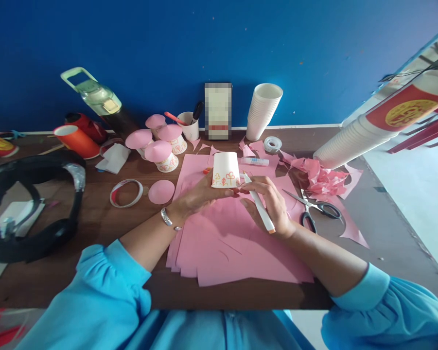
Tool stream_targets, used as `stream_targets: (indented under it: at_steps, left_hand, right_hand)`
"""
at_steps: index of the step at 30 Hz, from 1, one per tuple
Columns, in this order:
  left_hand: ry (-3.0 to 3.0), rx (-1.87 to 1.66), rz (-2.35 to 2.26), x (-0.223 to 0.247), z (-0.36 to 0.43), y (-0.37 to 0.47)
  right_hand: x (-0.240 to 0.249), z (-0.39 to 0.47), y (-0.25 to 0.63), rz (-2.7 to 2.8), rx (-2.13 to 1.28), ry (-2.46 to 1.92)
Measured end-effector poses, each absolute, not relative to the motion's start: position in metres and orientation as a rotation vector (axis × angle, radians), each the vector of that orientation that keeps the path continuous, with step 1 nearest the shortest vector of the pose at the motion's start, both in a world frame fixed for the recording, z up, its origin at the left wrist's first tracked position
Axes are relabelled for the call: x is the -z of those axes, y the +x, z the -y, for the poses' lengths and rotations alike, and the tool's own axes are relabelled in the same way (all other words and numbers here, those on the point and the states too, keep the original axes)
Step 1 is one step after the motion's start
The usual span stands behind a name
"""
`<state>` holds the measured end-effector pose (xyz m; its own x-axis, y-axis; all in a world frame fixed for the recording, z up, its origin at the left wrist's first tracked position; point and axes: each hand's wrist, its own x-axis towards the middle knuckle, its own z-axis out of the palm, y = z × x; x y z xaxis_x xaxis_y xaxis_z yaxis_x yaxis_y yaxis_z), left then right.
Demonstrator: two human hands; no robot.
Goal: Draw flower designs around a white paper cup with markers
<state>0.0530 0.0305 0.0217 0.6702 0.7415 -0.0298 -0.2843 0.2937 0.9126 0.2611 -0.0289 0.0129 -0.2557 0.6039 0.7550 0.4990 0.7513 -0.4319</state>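
Note:
My left hand [202, 190] holds a white paper cup [225, 167] upside down above the pink sheets. Orange and red flowers are drawn along the cup's lower edge. In my right hand [271, 204] is a white marker [261, 210] with an orange end, its tip close to the cup's right side; I cannot tell whether it touches. Beneath both hands lies a stack of pink paper [236, 257]. A glue stick [254, 161] rests just behind the cup. Scissors [315, 208] lie partly spread to the right of my right hand.
Several decorated cups with pink cone tops [159, 151] stand at back left, near a pink paper disc [161, 192] and a tape roll [126, 193]. Stacked cups [264, 109] stand by the wall. Crumpled pink paper [326, 177] lies right; a black headset-like frame [71, 214] lies left.

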Motion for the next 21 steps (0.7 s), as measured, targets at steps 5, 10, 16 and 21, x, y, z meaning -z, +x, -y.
stream_targets:
  at_steps: [5, 10, 16, 21]
  left_hand:
    - [1.071, -0.738, -0.414, -0.016, -0.032, 0.049]
    - [1.09, -0.741, -0.342, -0.01, -0.034, 0.045]
    - [1.108, -0.738, -0.392, -0.013, -0.033, 0.046]
    - [1.105, -0.748, -0.401, -0.009, -0.034, 0.046]
  right_hand:
    - [-0.014, 0.028, 0.262, 1.908, -0.126, -0.833]
    - [-0.014, 0.029, 0.264, 1.922, -0.15, -0.839]
    - [-0.018, 0.035, 0.266, 1.915, -0.175, -0.787]
    - [-0.021, 0.038, 0.261, 1.902, -0.224, -0.793]
